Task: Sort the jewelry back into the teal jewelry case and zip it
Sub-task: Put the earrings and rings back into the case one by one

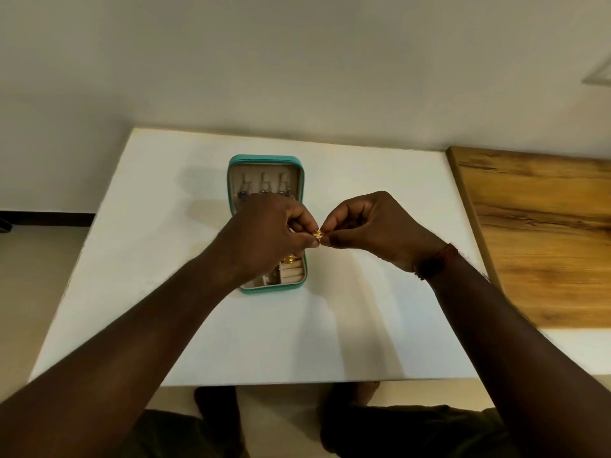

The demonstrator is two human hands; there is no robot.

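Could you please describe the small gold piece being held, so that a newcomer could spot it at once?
On the white table, beside the open teal case, left hand and right hand meet fingertip to fingertip. The gold piece is pinched between them, the only jewelry outside the case.

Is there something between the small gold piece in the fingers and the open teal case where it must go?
Nothing visible blocks it. The gold piece is pinched between the left hand and right hand, just above the right edge of the open teal jewelry case. Only the left hand itself covers the case's middle.
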